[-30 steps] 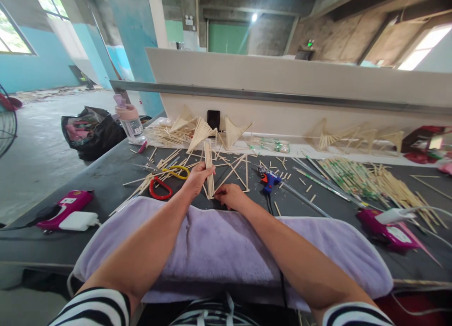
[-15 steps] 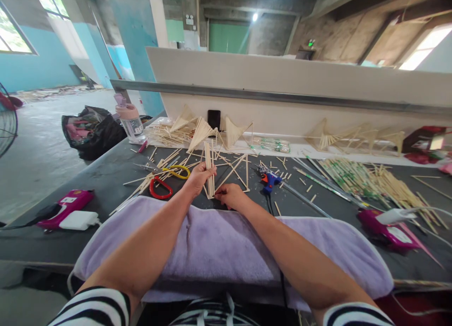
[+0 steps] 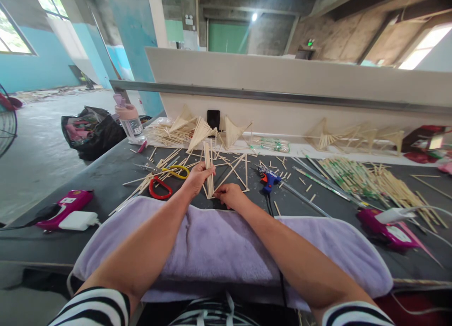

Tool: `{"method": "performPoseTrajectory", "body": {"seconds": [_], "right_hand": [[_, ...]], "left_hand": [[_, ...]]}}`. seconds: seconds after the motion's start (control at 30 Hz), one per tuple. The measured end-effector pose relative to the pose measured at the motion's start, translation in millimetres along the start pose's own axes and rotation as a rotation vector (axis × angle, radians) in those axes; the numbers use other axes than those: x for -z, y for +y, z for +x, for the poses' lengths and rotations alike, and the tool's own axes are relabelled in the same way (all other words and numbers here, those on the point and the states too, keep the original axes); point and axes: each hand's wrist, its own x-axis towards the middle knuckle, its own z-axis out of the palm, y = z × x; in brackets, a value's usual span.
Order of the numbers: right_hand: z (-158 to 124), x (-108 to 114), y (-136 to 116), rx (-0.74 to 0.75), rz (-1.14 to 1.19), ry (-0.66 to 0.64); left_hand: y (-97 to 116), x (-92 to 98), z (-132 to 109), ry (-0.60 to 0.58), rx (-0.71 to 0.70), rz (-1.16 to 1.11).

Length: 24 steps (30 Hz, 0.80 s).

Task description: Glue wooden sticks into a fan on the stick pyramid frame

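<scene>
My left hand [image 3: 198, 176] is closed around a bundle of thin wooden sticks [image 3: 208, 166], which stands tilted over the dark table. My right hand [image 3: 229, 195] is pinched at the lower end of the sticks, by the bottom corner of a stick frame [image 3: 246, 173]. What its fingertips grip, if anything, is too small to make out. Right of that hand lies a blue hot glue gun [image 3: 270, 181] with an orange part. Scissors with one red and one yellow handle [image 3: 161, 188] rest left of my left hand, on loose sticks.
A purple towel [image 3: 226, 250] covers the table's front edge. Magenta power units [image 3: 70, 206] sit at both sides. Finished stick models [image 3: 233, 130] stand along the back panel, near a pink-topped bottle [image 3: 130, 123]. Piles of wrapped sticks [image 3: 349, 180] lie at right.
Nearly nothing differs. Both hands keep their hold and place, and the whole view has shifted very slightly.
</scene>
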Motion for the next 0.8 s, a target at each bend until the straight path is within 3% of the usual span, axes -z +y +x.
{"method": "performPoseTrajectory", "body": {"seconds": [0.4,0.8], "right_hand": [[-3.2,7.5,-5.9,0.0,0.069,-0.059],[-1.0,3.6,-3.1,0.004,0.047,-0.027]], "left_hand": [[4.2,0.9,-1.9,0.006,-0.023,0.046],[0.5,1.1,1.1,0.003,-0.031,0.059]]}}
